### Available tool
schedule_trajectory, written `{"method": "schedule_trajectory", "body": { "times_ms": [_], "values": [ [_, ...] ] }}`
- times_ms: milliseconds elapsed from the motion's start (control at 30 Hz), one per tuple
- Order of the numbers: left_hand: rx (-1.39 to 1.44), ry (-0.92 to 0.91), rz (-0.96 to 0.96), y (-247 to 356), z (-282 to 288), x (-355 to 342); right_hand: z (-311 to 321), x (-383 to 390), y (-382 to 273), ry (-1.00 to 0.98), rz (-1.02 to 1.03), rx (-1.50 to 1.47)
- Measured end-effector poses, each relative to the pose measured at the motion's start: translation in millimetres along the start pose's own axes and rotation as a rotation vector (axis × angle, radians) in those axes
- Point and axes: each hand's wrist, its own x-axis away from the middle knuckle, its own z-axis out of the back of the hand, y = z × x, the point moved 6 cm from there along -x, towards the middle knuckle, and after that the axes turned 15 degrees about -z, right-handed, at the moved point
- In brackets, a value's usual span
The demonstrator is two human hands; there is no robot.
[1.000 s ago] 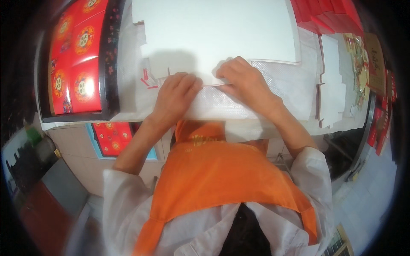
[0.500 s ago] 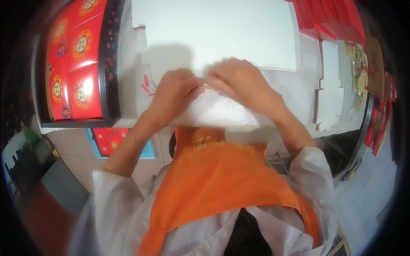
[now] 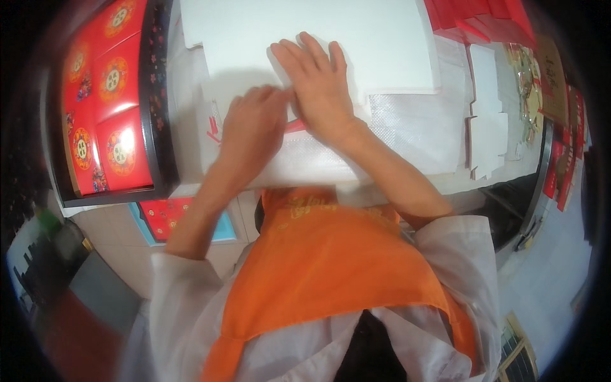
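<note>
A large white cardboard sheet (image 3: 375, 51) with notched edges, seemingly a flat box blank, lies on the table in front of me. My right hand (image 3: 321, 86) rests flat on it, fingers spread and pointing away from me. Close beside it on the left, my left hand (image 3: 254, 124) is curled at the near edge of the sheet, slightly blurred. Its fingertips are hidden, so what it grips cannot be made out. Between my wrists shows a red strip (image 3: 294, 126) along the sheet's near edge. Small red-edged flaps (image 3: 214, 129) stick out left of my left hand.
At the left stands a dark tray (image 3: 167, 153) of red patterned boxes (image 3: 121, 149). Red folded packages (image 3: 477, 22) lie at the back right, with a narrow white cardboard piece (image 3: 487, 121) and small wrapped items (image 3: 525, 83) nearby. Translucent sheeting (image 3: 414, 137) covers the table.
My right hand has moved forward and left and now lies spread on the cardboard. My left hand has shifted slightly. More of the red strip shows between them.
</note>
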Motion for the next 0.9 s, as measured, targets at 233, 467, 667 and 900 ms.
{"method": "schedule_trajectory", "body": {
  "times_ms": [233,467,667,900],
  "values": [
    [-0.554,0.251,-0.077,-10,-14,-15,-4,1,4,0.034,-0.03,-0.03],
    [-0.416,0.178,-0.089,-9,-14,-22,-4,1,7,0.024,-0.054,-0.13],
    [-0.112,0.092,-0.04,21,-6,10,7,6,10,0.071,-0.02,-0.196],
    [-0.184,0.035,-0.186,36,-15,21,49,-2,67,-0.189,-0.388,-1.157]
  ]
}}
